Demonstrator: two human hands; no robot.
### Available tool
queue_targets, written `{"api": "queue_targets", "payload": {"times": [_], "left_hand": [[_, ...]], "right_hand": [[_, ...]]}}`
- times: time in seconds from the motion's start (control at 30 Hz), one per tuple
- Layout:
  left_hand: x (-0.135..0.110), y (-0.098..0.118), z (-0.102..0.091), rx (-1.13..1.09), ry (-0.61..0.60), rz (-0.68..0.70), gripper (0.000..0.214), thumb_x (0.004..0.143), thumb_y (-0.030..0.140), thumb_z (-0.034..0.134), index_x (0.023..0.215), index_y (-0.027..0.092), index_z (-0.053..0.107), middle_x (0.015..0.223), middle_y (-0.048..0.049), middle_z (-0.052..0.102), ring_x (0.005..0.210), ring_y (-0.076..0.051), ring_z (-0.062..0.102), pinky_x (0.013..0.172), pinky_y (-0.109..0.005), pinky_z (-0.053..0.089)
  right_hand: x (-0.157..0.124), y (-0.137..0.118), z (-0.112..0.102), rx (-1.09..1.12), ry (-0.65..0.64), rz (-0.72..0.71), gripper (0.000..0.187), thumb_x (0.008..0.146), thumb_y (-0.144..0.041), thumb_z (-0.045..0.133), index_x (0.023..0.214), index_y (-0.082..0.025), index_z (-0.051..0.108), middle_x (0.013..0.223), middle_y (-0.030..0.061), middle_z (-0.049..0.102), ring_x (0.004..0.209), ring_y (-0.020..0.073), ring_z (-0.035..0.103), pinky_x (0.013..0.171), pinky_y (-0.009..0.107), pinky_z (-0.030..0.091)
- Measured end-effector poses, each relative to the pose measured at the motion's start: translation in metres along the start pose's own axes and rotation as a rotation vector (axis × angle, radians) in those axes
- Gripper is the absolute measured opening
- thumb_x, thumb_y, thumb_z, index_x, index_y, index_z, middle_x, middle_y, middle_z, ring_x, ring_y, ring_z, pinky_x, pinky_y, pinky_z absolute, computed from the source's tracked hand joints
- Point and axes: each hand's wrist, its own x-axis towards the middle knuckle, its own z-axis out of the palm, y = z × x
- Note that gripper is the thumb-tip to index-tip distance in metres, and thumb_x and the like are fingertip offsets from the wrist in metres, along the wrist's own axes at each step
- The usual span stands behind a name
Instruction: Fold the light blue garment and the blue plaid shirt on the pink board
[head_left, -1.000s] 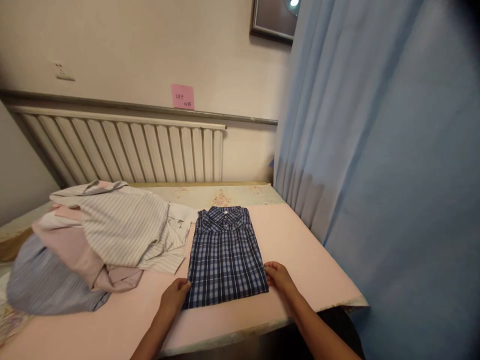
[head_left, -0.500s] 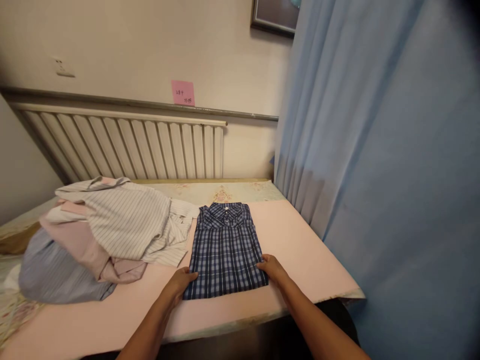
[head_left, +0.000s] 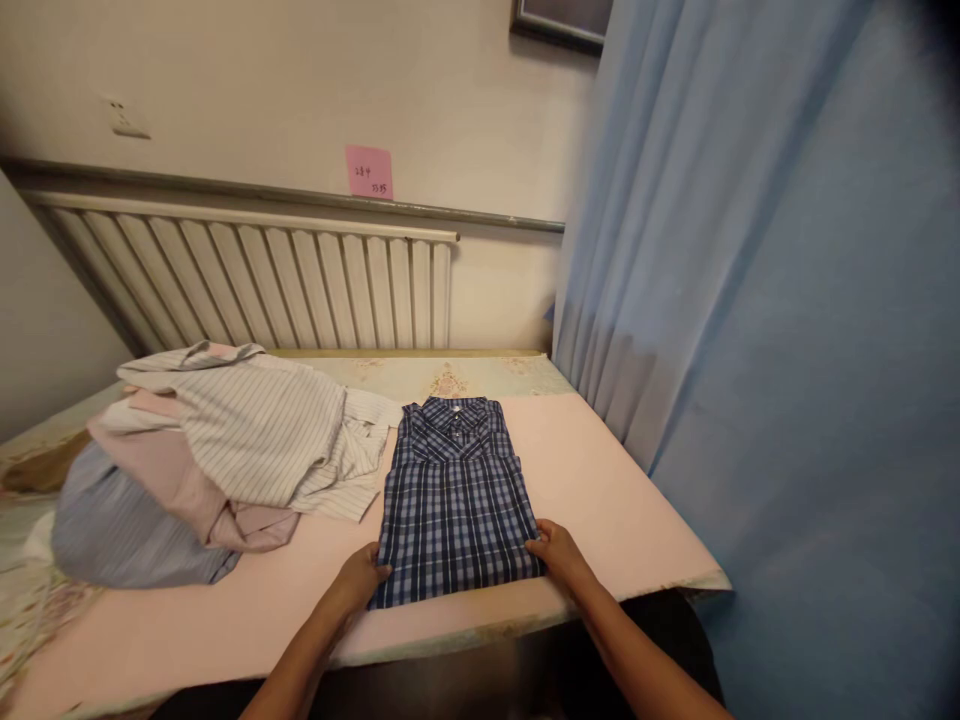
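Note:
A folded blue plaid shirt [head_left: 457,510] lies flat in front of me, its collar at the far end. My left hand [head_left: 361,577] pinches the shirt's left edge near the close corner, thumb on top. On the opposite side, my right hand [head_left: 559,553] grips the right edge in the same way. The fingers of both hands are partly hidden under the cloth. Left of the plaid shirt is a heap of loose clothes, with a white striped shirt [head_left: 262,430] on top, a pink garment [head_left: 172,465] below it and a blue-grey garment [head_left: 127,530] at the bottom.
A pink sheet [head_left: 570,450] covers much of the table, over a flowered cloth [head_left: 390,375]. Behind stands a white radiator [head_left: 262,280] under a wall with a pink note [head_left: 369,172]. A blue curtain [head_left: 750,300] hangs along the right side.
The plaid shirt's near part has slid slightly toward me with both hands, and a fold line now shows below the collar. My view has shifted a little.

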Motion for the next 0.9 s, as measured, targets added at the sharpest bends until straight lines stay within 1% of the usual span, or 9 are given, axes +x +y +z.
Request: {"api": "queue_targets", "payload": {"times": [0.17, 0.33, 0.43, 0.53, 0.63, 0.7, 0.77, 0.83, 0.9], "left_hand": [[0.008, -0.011, 0.002, 0.187, 0.109, 0.015, 0.029, 0.070, 0.006, 0.051, 0.094, 0.017, 0.061, 0.095, -0.0039, 0.073, 0.094, -0.018, 0.067, 0.084, -0.025, 0.046], [0.008, -0.017, 0.006, 0.345, 0.225, 0.001, 0.038, 0.077, 0.014, 0.052, 0.115, 0.015, 0.056, 0.111, -0.0096, 0.069, 0.103, -0.022, 0.064, 0.088, -0.028, 0.044], [0.006, -0.016, 0.009, 0.398, 0.250, 0.009, 0.043, 0.078, 0.014, 0.051, 0.122, 0.015, 0.053, 0.117, -0.0099, 0.067, 0.107, -0.021, 0.062, 0.091, -0.027, 0.042], [0.004, -0.015, 0.011, 0.434, 0.254, 0.018, 0.045, 0.078, 0.009, 0.049, 0.122, 0.017, 0.053, 0.118, -0.0063, 0.067, 0.108, -0.018, 0.062, 0.091, -0.025, 0.042], [0.003, -0.015, 0.011, 0.471, 0.258, 0.016, 0.044, 0.078, 0.009, 0.048, 0.122, 0.016, 0.052, 0.116, -0.0057, 0.068, 0.107, -0.017, 0.062, 0.090, -0.025, 0.043], [0.001, -0.015, 0.009, 0.499, 0.270, 0.016, 0.043, 0.079, 0.011, 0.048, 0.121, 0.016, 0.052, 0.114, -0.0065, 0.068, 0.105, -0.018, 0.063, 0.089, -0.027, 0.044], [-0.004, -0.010, 0.007, 0.524, 0.305, 0.011, 0.043, 0.082, 0.016, 0.047, 0.125, 0.012, 0.049, 0.115, -0.0107, 0.067, 0.106, -0.022, 0.062, 0.091, -0.031, 0.044], [-0.010, -0.001, 0.010, 0.581, 0.383, 0.046, 0.047, 0.085, 0.021, 0.044, 0.130, 0.008, 0.044, 0.120, -0.0156, 0.062, 0.113, -0.026, 0.057, 0.096, -0.037, 0.042], [-0.014, 0.014, 0.019, 0.690, 0.489, 0.171, 0.047, 0.086, 0.022, 0.041, 0.131, 0.008, 0.042, 0.126, -0.0174, 0.056, 0.119, -0.027, 0.051, 0.101, -0.041, 0.038]], "right_hand": [[-0.003, 0.000, 0.002, -0.023, 0.046, -0.003, 0.029, 0.058, -0.020, 0.055, 0.086, -0.017, 0.064, 0.079, 0.0038, 0.072, 0.076, 0.0220, 0.066, 0.071, 0.031, 0.050], [-0.007, -0.003, 0.002, -0.008, 0.053, -0.021, 0.029, 0.059, -0.022, 0.056, 0.086, -0.017, 0.064, 0.083, 0.0052, 0.072, 0.081, 0.0232, 0.067, 0.076, 0.032, 0.051], [-0.010, -0.007, 0.003, 0.003, 0.045, -0.034, 0.031, 0.061, -0.024, 0.055, 0.090, -0.017, 0.064, 0.085, 0.0052, 0.073, 0.084, 0.0235, 0.067, 0.076, 0.032, 0.052], [-0.011, -0.008, 0.004, -0.019, 0.063, -0.046, 0.031, 0.061, -0.024, 0.053, 0.089, -0.017, 0.065, 0.084, 0.0052, 0.073, 0.082, 0.0229, 0.068, 0.076, 0.032, 0.052], [-0.010, -0.004, 0.004, -0.098, 0.105, -0.049, 0.027, 0.062, -0.022, 0.053, 0.085, -0.016, 0.065, 0.079, 0.0042, 0.072, 0.079, 0.0219, 0.067, 0.074, 0.031, 0.052], [-0.009, -0.002, 0.002, -0.172, 0.153, -0.041, 0.025, 0.063, -0.021, 0.053, 0.084, -0.016, 0.066, 0.073, 0.0033, 0.070, 0.075, 0.0221, 0.067, 0.072, 0.032, 0.052], [-0.010, -0.001, -0.002, -0.239, 0.230, -0.024, 0.027, 0.066, -0.022, 0.052, 0.088, -0.016, 0.066, 0.074, 0.0051, 0.070, 0.077, 0.0238, 0.066, 0.077, 0.037, 0.051], [-0.012, -0.004, -0.003, -0.330, 0.348, -0.062, 0.033, 0.073, -0.023, 0.049, 0.100, -0.013, 0.065, 0.088, 0.0102, 0.070, 0.088, 0.0260, 0.064, 0.088, 0.042, 0.048], [-0.013, -0.011, 0.002, -0.472, 0.440, -0.221, 0.038, 0.080, -0.024, 0.044, 0.113, -0.012, 0.061, 0.107, 0.0141, 0.066, 0.101, 0.0258, 0.060, 0.097, 0.043, 0.043]]}}
